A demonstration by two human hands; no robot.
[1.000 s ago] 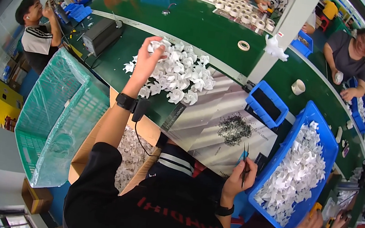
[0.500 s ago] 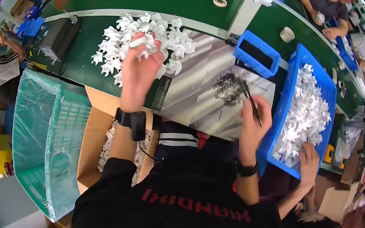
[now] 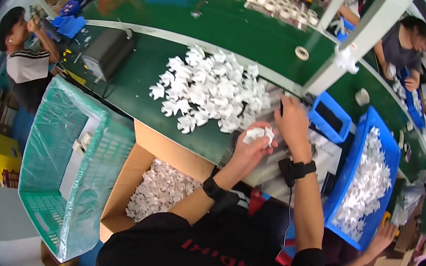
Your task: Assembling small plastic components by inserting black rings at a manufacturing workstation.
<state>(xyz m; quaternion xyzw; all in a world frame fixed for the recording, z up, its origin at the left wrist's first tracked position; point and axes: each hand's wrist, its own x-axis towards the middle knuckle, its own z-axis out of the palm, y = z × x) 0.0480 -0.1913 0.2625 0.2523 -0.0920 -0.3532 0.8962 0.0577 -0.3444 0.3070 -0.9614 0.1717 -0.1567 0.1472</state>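
A green worktop [image 3: 139, 80] runs across the view, its edges bent by the lens. Just over its near edge, the left hand [image 3: 246, 158] is partly closed, palm up, with fingers and thumb curled about a white petal-shaped piece [image 3: 257, 135]. Close beside it, the right hand [image 3: 295, 125] is bent inward, its fingers drawn together on a slim dark tool [image 3: 281, 107]; only a short part of that shows, and whether its tips touch the piece I cannot tell.

Just beyond the left hand spreads a loose pile of similar white pieces [image 3: 213, 90]. A grey printed sheet [image 3: 332, 157] lies under the right forearm, with a small blue bin [image 3: 324, 127] past it. Farther right, a large blue tray [image 3: 347, 175] holds more white pieces, another person's hand [image 3: 383, 239] near its lower end. To the left stand an open cardboard box [image 3: 129, 176] of small pale pieces and a plastic-lined green crate [image 3: 92, 171].
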